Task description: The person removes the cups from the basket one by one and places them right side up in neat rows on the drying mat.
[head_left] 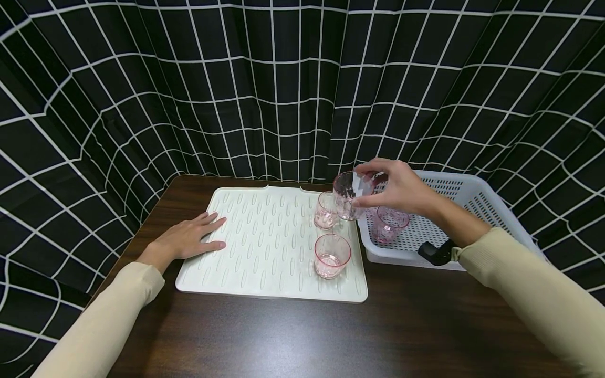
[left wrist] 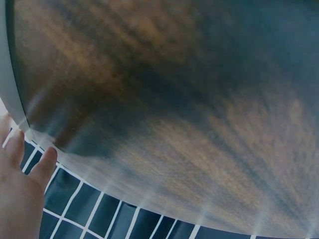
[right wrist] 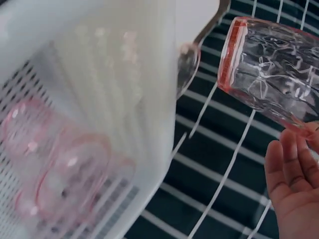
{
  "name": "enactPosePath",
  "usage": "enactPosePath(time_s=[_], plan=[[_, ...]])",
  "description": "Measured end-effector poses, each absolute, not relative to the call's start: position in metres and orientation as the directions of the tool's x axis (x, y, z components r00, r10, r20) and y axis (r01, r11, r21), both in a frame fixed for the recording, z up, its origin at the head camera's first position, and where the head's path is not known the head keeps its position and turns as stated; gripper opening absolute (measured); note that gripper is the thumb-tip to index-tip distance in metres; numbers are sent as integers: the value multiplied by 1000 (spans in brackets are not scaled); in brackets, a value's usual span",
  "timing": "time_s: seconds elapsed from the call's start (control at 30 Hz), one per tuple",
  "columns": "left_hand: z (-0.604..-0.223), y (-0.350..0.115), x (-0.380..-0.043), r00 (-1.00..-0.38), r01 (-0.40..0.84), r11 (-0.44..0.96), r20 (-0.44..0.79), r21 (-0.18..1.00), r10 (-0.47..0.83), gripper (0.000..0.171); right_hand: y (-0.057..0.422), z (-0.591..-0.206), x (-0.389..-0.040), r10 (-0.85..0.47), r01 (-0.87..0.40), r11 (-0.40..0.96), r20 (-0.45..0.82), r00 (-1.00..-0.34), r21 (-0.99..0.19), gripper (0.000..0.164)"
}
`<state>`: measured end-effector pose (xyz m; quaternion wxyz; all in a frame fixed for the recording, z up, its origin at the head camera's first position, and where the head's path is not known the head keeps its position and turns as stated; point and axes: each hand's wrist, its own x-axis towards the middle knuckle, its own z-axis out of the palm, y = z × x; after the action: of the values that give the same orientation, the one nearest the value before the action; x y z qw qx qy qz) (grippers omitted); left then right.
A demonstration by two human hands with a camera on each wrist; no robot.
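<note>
My right hand (head_left: 397, 186) holds a clear pink-tinted glass (head_left: 346, 197) between thumb and fingers, above the mat's right edge beside the basket. In the right wrist view the held glass (right wrist: 274, 69) shows a red rim and a wavy pattern. Two similar glasses stand on the white ridged drying mat (head_left: 255, 241): one with its red rim up (head_left: 332, 257) near the front right, another glass (head_left: 325, 212) behind it. My left hand (head_left: 191, 236) rests with fingers spread on the mat's left edge. Only part of the left hand (left wrist: 22, 184) shows in its wrist view.
A white perforated basket (head_left: 472, 189) stands right of the mat, with pink glasses (head_left: 388, 223) inside its left end. A black strap-like piece (head_left: 437, 253) is at my right wrist. The brown wooden table (head_left: 264, 336) extends in front, and a black grid-patterned curtain (head_left: 255, 94) hangs behind.
</note>
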<state>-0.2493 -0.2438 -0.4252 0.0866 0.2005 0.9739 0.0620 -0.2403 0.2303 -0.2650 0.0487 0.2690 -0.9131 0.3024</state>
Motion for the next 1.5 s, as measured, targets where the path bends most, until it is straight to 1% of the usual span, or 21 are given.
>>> enactPosePath(time_s=[0.23, 0.4, 0.63, 0.73, 0.9, 1.07, 1.5], plan=[[-427, -243, -250, -906, 376, 914, -148, 154, 397, 87, 193, -271, -235, -559, -592, 592, 250, -790, -547, 70], [-425, -241, -250, -905, 379, 912, -142, 156, 400, 87, 169, -277, -228, -617, -628, 550, 239, -750, -551, 70], [-424, -242, -250, -903, 380, 911, -148, 158, 402, 87, 141, -300, -222, -675, -692, 520, 255, -692, -501, 67], [-424, -243, -250, -902, 386, 909, -143, 156, 407, 87, 131, -310, -220, -704, -708, 513, 234, -670, -486, 67], [-426, -243, -251, -904, 382, 911, -143, 154, 403, 86, 118, -321, -215, -741, -710, 515, 168, -651, -480, 69], [-428, -243, -252, -907, 372, 915, -150, 153, 394, 87, 110, -330, -210, -765, -710, 500, 132, -631, -495, 69], [-424, -242, -249, -907, 375, 914, -145, 154, 396, 85, 98, -341, -205, -769, -695, 558, 33, -639, -453, 73]])
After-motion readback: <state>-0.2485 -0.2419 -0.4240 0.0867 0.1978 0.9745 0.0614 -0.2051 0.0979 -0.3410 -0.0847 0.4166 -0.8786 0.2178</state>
